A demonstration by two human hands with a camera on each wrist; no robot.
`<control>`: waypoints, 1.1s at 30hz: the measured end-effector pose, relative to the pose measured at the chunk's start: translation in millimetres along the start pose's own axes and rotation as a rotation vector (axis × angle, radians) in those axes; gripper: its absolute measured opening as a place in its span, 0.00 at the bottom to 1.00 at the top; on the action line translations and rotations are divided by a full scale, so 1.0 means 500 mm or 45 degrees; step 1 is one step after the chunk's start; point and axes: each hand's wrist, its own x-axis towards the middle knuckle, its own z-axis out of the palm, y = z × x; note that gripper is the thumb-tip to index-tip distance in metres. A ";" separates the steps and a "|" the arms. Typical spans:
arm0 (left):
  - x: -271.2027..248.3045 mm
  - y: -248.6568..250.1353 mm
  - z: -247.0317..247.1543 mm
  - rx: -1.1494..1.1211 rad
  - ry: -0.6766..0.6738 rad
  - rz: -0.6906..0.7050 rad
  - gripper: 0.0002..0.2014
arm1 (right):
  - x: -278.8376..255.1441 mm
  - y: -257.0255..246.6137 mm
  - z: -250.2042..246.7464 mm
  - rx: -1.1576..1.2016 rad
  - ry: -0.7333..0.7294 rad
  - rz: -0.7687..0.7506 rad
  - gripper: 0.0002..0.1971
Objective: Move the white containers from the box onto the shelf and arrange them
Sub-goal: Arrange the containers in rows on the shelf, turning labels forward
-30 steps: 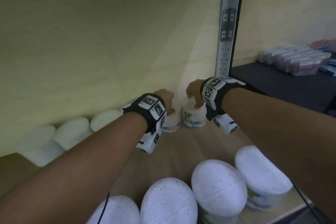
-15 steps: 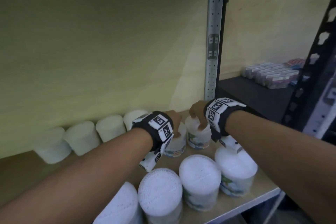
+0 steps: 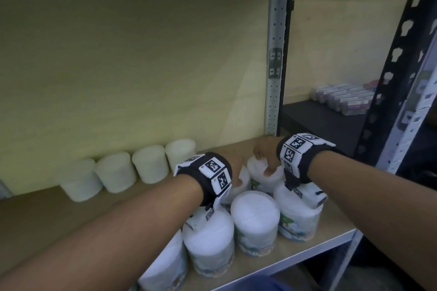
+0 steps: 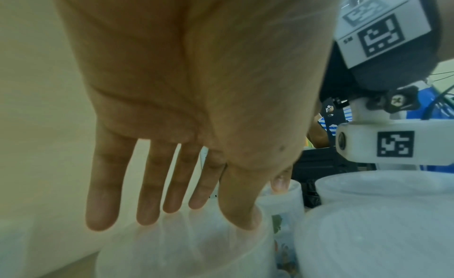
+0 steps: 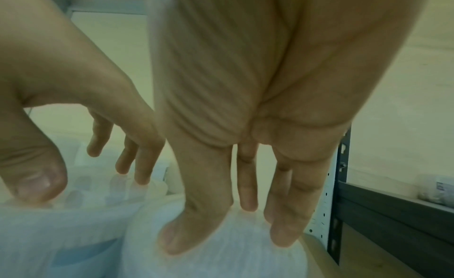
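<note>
Containers being placed: two white lidded tubs, the left-hand container and the right-hand container, stand upright side by side on the shelf, just behind the front row of matching tubs.
Left hand: hangs over its tub with fingers straight and their tips resting on the lid — no closed grasp.
Right hand: caps its tub from above, with thumb and fingertips on opposite sides of the lid in a light grip.
Back row: more white tubs along the wall, well apart to the left.
Box: not in view.
Step in hand: probably setting this pair down and nudging it into line.
Next move: calls for letting go gently — the neighbours are crowded close — and lifting both hands clear without tipping anything.
</note>
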 end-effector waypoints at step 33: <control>-0.087 -0.225 0.014 -0.491 -0.024 -0.369 0.24 | 0.072 -0.079 -0.081 0.576 0.313 -0.122 0.20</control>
